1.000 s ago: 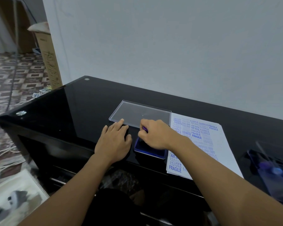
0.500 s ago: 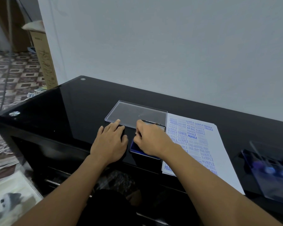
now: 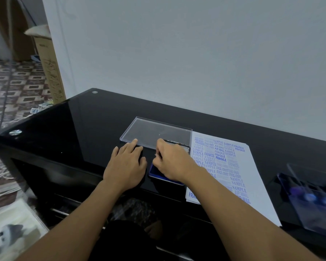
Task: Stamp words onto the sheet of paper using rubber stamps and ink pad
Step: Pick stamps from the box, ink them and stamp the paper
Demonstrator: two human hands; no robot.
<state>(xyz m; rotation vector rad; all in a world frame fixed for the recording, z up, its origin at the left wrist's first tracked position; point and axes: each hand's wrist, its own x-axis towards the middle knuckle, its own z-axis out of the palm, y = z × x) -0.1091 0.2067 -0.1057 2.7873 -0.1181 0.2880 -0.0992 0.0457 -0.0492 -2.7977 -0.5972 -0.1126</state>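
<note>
Beneath both hands, black glass tabletop (image 3: 83,132). Just right of the right hand (image 3: 173,162), sheet of paper (image 3: 252,176): long axis running away from the body, blue words upright to the reader. Light, limp, likely to slide on glass; best pinned flat at a bare margin. Just beyond the fingertips, clear lid (image 3: 154,131). Under the right hand, blue ink pad (image 3: 158,175), long axis also pointing away; stiff, wet-faced, best held by its rim. Left hand (image 3: 126,166) flat, fingers spread, beside the pad. Right fingers curled down; whether pinching a stamp, cannot tell.
</note>
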